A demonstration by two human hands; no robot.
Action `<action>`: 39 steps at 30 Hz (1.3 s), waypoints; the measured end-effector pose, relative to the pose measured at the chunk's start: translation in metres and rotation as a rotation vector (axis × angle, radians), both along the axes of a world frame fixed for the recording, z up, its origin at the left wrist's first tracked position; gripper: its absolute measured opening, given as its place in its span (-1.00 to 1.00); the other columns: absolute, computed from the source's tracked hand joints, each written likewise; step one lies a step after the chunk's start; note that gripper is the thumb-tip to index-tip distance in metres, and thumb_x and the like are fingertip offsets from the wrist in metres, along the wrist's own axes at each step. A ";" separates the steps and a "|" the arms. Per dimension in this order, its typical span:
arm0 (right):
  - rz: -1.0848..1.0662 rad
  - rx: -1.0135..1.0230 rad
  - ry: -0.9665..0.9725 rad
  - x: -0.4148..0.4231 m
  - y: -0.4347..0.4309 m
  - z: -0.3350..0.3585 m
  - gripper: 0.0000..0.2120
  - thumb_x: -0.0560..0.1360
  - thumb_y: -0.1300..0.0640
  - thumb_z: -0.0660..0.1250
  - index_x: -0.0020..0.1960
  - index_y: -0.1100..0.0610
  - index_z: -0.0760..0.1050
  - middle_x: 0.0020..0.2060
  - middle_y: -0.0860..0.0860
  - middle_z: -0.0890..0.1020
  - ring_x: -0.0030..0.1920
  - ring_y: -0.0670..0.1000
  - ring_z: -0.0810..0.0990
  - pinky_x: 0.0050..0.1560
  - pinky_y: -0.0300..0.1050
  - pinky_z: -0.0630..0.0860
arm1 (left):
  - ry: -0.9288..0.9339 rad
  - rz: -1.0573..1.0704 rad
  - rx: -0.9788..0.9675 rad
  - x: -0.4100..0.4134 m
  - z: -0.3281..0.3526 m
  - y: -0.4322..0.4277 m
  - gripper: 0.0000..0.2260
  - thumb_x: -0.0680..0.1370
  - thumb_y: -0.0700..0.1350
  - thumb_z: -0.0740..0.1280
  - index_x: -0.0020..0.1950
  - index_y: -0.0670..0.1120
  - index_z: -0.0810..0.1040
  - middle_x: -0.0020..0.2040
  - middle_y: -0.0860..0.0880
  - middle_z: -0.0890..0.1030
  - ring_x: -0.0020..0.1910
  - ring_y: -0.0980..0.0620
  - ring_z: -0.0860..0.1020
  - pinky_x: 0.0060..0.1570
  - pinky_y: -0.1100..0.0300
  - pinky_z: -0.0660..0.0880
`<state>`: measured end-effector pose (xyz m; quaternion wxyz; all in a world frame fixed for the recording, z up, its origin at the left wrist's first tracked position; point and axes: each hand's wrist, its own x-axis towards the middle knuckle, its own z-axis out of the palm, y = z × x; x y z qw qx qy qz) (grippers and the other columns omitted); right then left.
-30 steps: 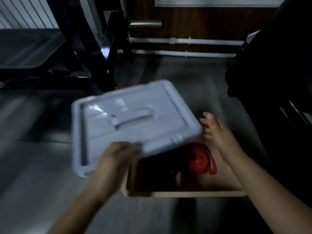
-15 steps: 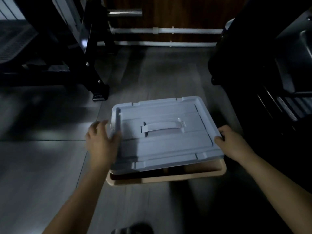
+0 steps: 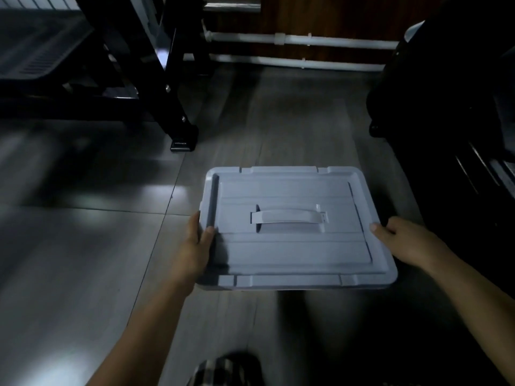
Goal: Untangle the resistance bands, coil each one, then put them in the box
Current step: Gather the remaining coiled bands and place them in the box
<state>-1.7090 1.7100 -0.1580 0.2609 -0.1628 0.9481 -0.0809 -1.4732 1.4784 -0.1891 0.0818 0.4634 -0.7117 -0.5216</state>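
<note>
A pale blue-grey lid [image 3: 295, 252] with a flat carry handle [image 3: 288, 217] lies level over the box on the tiled floor and hides the box and everything in it. My left hand [image 3: 195, 246] grips the lid's left edge, thumb on top and fingers round the rim. On the opposite edge, my right hand [image 3: 404, 240] holds the lid with its thumb on the top surface. No resistance band is visible.
A black gym machine frame with a foot [image 3: 182, 140] stands at the far left. White pipes [image 3: 292, 40] run along the back wall. Dark equipment [image 3: 446, 121] fills the right side. A patterned shoe [image 3: 223, 369] shows at the bottom.
The lid came down from a tilted hold over the open box and now sits flat on it. The red coiled band and the beige box rim are covered. Both hands moved to the lid's side edges.
</note>
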 end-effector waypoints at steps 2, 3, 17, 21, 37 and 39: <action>-0.155 -0.158 -0.046 -0.002 0.000 -0.009 -0.49 0.55 -0.18 0.09 0.17 0.27 0.36 0.10 0.21 0.53 0.04 0.18 0.52 0.00 0.00 0.45 | 0.036 0.082 0.128 -0.001 -0.003 -0.001 -0.59 0.62 -0.01 0.10 0.44 0.09 0.08 0.11 -0.06 0.38 0.07 -0.12 0.44 -0.03 -0.02 0.46; -0.255 -0.249 -0.115 -0.001 0.000 -0.012 -0.42 0.54 -0.21 0.10 0.28 0.26 0.30 0.18 0.23 0.49 0.12 0.19 0.50 0.09 0.04 0.44 | 0.033 0.130 0.187 -0.002 -0.004 -0.003 -0.58 0.61 0.04 0.10 0.45 0.07 0.08 0.13 -0.08 0.39 0.06 -0.12 0.45 -0.04 -0.04 0.46; -0.522 -0.694 -0.241 -0.003 -0.011 -0.032 -0.43 0.48 -0.16 0.26 0.30 0.24 0.38 0.14 0.21 0.55 0.06 0.16 0.55 0.04 0.02 0.50 | -0.072 0.248 -0.069 -0.023 0.000 -0.020 -0.70 0.52 -0.05 0.32 0.14 -0.22 0.45 0.01 -0.18 0.55 -0.19 -0.03 0.49 -0.25 0.18 0.40; -0.508 -0.701 -0.155 0.001 -0.010 -0.039 -0.47 0.47 0.04 0.36 0.31 0.28 0.30 0.17 0.23 0.51 0.11 0.20 0.53 0.12 0.04 0.48 | -0.106 0.214 -0.290 -0.022 -0.001 -0.013 -0.83 0.54 -0.17 0.28 0.05 -0.25 0.48 -0.05 -0.20 0.53 -0.32 0.05 0.39 -0.42 0.31 0.23; -0.488 -0.767 0.054 -0.025 -0.038 -0.040 -0.61 0.55 0.11 0.25 0.30 0.25 0.26 0.09 0.12 0.44 0.04 0.04 0.42 -0.05 -0.23 0.26 | 0.052 0.180 -0.261 -0.083 0.001 -0.056 -0.80 0.54 -0.19 0.29 0.15 -0.18 0.49 -0.02 -0.10 0.51 -0.06 -0.05 0.45 -0.07 0.08 0.37; -0.477 -0.734 0.035 -0.031 -0.043 -0.041 -0.56 0.57 0.08 0.21 0.37 0.22 0.22 0.21 0.13 0.43 0.10 0.04 0.41 0.02 -0.19 0.27 | 0.023 0.140 -0.239 -0.090 -0.002 -0.062 -0.82 0.56 -0.13 0.26 0.10 -0.18 0.47 -0.08 -0.12 0.51 -0.12 -0.06 0.45 -0.14 0.07 0.36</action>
